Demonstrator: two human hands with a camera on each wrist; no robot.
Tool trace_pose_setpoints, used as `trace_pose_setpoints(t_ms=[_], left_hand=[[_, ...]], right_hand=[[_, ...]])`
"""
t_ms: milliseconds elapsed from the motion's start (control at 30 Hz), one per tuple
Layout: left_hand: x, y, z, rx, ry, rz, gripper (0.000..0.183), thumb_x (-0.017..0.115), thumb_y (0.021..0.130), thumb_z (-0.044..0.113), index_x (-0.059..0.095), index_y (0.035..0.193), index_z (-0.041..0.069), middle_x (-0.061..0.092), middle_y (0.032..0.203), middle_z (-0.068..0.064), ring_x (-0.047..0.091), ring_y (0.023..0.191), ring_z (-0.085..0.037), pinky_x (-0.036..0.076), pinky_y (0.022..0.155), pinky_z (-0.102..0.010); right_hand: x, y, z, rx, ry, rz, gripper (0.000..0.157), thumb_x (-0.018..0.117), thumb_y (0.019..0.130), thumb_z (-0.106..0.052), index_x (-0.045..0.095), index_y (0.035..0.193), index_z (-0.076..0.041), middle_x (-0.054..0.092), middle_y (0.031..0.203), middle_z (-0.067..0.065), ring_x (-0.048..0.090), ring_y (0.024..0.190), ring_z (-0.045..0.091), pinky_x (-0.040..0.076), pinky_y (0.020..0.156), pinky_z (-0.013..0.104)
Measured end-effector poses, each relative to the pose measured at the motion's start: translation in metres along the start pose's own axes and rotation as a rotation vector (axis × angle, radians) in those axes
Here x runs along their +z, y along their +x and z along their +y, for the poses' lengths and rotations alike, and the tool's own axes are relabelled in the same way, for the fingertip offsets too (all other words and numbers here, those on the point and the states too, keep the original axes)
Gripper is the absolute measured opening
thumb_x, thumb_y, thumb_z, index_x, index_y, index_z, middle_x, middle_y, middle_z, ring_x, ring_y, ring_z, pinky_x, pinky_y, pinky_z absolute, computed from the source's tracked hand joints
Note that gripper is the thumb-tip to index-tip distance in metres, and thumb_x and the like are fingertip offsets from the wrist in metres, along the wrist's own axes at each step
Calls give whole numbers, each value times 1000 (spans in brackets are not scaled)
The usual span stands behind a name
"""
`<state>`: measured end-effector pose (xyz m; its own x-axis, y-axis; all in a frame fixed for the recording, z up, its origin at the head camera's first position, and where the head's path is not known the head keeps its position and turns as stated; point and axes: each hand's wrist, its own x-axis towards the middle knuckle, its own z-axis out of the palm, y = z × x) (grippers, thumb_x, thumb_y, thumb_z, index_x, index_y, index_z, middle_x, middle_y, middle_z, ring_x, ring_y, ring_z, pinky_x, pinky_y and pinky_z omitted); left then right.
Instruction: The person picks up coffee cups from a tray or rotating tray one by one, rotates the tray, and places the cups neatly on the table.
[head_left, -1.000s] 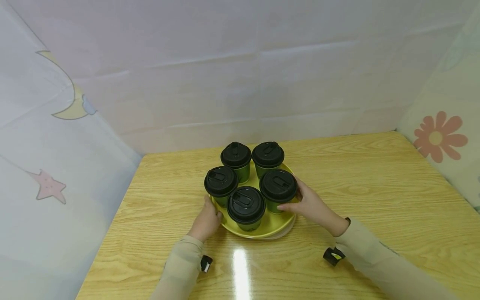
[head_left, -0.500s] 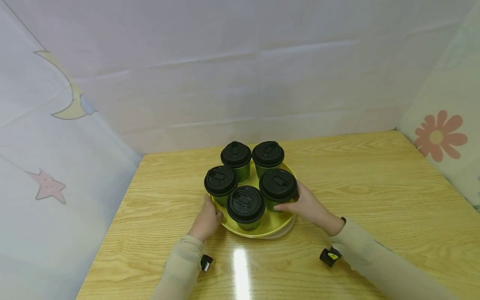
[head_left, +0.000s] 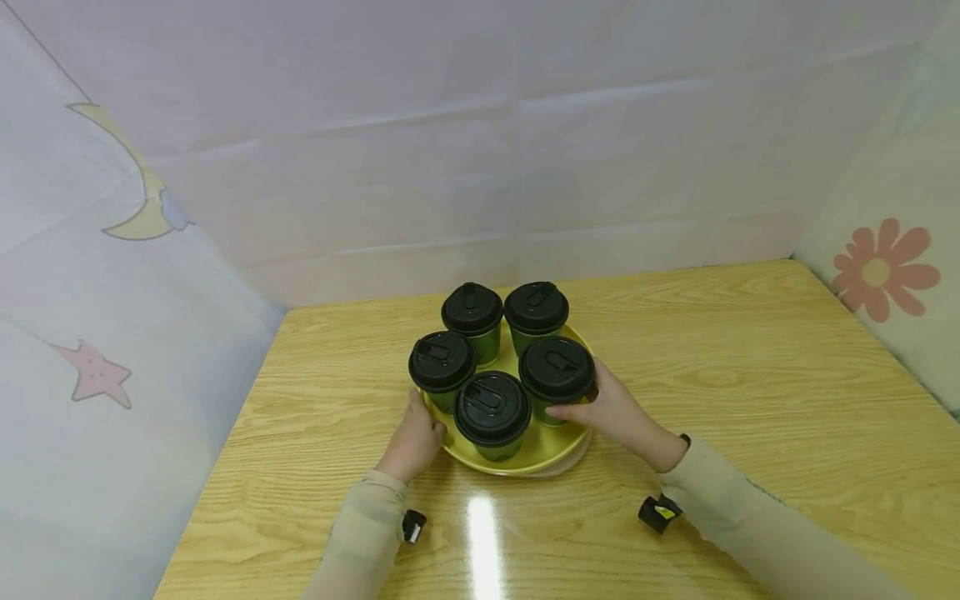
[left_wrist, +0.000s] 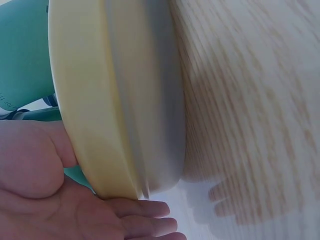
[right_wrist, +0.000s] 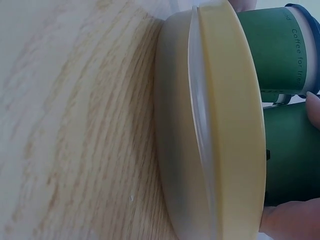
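Several green paper coffee cups with black lids stand upright on a round yellow tray, which sits on a cream-coloured round base. My left hand holds the tray at its left rim. In the left wrist view, the thumb lies at the top edge and the fingers reach along the outer wall. On the other side, my right hand grips the right-hand coffee cup, thumb in front and fingers partly hidden behind it. Just left of that one is the front coffee cup.
The wooden table extends on both sides of the tray. Behind it hangs a pale cloth backdrop, with a printed flower at the right and a moon and star at the left. Light glares on the tabletop near the front.
My right hand and wrist have shifted slightly left, the thumb sliding a little across the cup. The tray, the cups and my left hand look the same.
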<state>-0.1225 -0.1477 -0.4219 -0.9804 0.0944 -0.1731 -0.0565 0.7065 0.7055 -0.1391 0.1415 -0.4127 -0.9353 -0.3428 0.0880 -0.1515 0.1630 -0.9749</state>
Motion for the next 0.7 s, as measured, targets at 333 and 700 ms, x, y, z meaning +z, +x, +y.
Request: trace_pose_setpoints(t_ms=[333,700], left_hand=[[0,0,4,-26,40,-14,73,47,91,0,1,141,-26,15,145,-47,27,136,-48,29,110,-54],[0,-1,6,-28,57,-15,71,47,92,1,2,141,-26,17,145,-46,34,133,-47,35,105,-53]], right_hand=[[-7,-4,-9,-42,13,23,77,75,82,-1,31,145,5,44,140,24,46,126,34,41,97,17],[-21,-9,-31,-58,-11,68,77,74,83,1,30,146,4,44,140,23,50,115,1,42,96,17]])
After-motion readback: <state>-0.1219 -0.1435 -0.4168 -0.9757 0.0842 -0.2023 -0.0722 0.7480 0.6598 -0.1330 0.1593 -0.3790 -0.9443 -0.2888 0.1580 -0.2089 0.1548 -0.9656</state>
